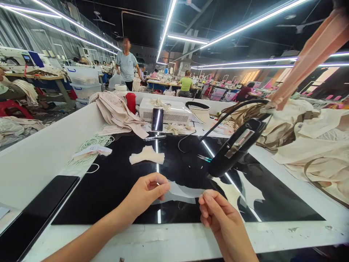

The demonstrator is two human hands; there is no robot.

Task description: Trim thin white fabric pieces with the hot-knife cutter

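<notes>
A thin, translucent white strip [185, 190] stretches between my two hands over the glossy black mat [109, 196]. My left hand [154, 187] pinches its left end, and my right hand [212, 207] pinches its right end. A black hot-air tool [236, 147] hangs above and to the right of the strip, tilted with its nozzle down. Under the nozzle lies a cream fabric piece [229, 191], with a whitish cut piece [251, 191] beside it. Farther back on the mat is another cream fabric piece [147, 155].
Small scissors [204, 158] lie behind the tool's nozzle. A white box [166, 111] with a phone [157, 119] against it stands at the back, near a red cup [131, 103]. Fabric heaps [319, 145] fill the right side. A large dark phone [38, 214] lies left. A person [127, 65] stands beyond.
</notes>
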